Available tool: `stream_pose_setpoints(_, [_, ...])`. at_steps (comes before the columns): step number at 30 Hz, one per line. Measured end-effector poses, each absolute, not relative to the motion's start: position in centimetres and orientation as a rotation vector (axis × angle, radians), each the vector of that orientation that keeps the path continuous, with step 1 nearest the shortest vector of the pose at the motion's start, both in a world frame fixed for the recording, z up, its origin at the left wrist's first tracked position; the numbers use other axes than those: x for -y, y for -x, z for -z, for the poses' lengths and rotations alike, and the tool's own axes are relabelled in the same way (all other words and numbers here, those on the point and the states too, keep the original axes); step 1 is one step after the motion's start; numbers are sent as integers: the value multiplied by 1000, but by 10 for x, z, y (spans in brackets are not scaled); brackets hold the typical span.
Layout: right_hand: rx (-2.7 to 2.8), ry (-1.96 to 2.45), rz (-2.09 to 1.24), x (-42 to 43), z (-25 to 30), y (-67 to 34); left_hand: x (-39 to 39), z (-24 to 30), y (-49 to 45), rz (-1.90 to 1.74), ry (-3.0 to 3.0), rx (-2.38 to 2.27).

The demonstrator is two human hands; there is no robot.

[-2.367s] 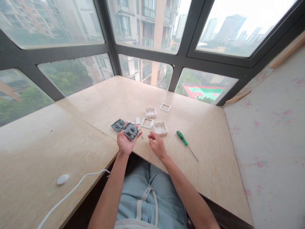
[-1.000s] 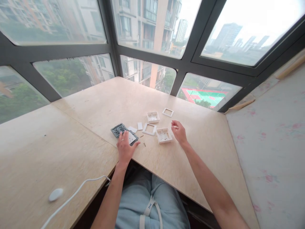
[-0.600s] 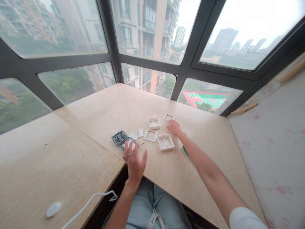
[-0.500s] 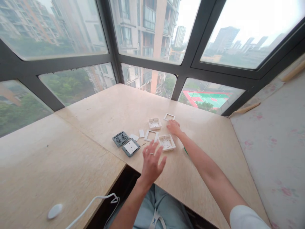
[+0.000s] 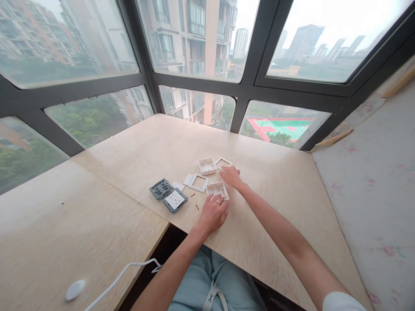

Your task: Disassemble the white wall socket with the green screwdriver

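My left hand (image 5: 213, 214) is closed at the near edge of a white wall socket mounting box (image 5: 216, 187), its fingers covering part of the rim. My right hand (image 5: 231, 176) pinches the near side of a white cover frame (image 5: 224, 163) beside a second white mounting box (image 5: 206, 166). Left of the near box lies another white cover frame (image 5: 199, 183), touching a small white plate (image 5: 187, 179). Two grey-backed socket modules lie further left: one face up (image 5: 175, 200), the other showing its back (image 5: 161, 189).
Two small screws (image 5: 197, 207) lie by the near box. A white piece (image 5: 178, 185) sits behind the sockets. A white cable (image 5: 123, 274) and a round white disc (image 5: 75, 290) are at lower left. Windows border the far side; a papered wall (image 5: 372, 194) stands right.
My left hand has come down onto the near mounting box, which has shifted left. My right hand has drawn the far cover frame left and nearer, beside the second box.
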State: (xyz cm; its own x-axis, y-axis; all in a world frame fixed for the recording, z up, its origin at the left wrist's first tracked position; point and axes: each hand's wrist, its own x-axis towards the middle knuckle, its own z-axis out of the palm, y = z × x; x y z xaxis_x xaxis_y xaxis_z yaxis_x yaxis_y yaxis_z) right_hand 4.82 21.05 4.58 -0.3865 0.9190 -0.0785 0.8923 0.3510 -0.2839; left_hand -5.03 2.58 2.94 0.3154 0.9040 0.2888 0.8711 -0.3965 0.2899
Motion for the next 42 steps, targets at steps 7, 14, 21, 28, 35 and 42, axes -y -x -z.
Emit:
stream_pose_setpoints(7, [2495, 1518, -627, -192, -49, -30, -20, -36, 84, -674, -2385, -1857])
stream_pose_setpoints(14, [2286, 1316, -734, -174, -48, -40, -15, -42, 104, -765, -2302, -2052])
stream_pose_setpoints(21, [1977, 1239, -779, -138, -56, -102, -13, -48, 58, -1067, -2329, -1847])
stream_pose_setpoints(28, [1707, 1274, -750, -80, -66, -178, 0, -15, -24, -959, -2372, -1515])
stream_pose_setpoints(35, [1404, 1472, -625, -35, -48, -260, 9, 4, -57, -926, -2404, -1354])
stream_pose_setpoints(42, [1215, 1640, -506, 17, -11, -306, 4, 6, -56, -937, -2373, -1374])
